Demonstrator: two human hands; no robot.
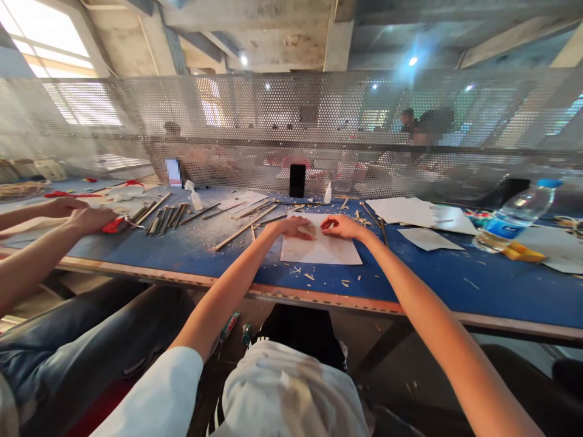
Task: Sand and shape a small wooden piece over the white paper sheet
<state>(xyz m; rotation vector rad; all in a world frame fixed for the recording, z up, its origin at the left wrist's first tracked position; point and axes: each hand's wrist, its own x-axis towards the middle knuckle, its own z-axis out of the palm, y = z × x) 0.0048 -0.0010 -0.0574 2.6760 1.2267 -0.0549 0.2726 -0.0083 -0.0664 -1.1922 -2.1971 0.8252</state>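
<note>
A white sheet of paper (325,254) lies on the blue table in front of me. My left hand (295,227) rests on its upper left part with the fingers stretched out. My right hand (342,226) is over its upper right part, fingers curled in and the thumb side towards the left hand. Whatever the right fingers hold, if anything, is too small to tell. Between the two hands a pale patch on the sheet is hard to make out. Small wood shavings (310,277) are scattered around the paper.
Sticks and tools (167,220) lie to the left, near a co-worker's hands (88,218). A black phone (297,180) and a small white bottle (328,193) stand behind the paper. More paper sheets (401,210) and a water bottle (517,215) are on the right. A perforated metal screen (255,121) rises behind.
</note>
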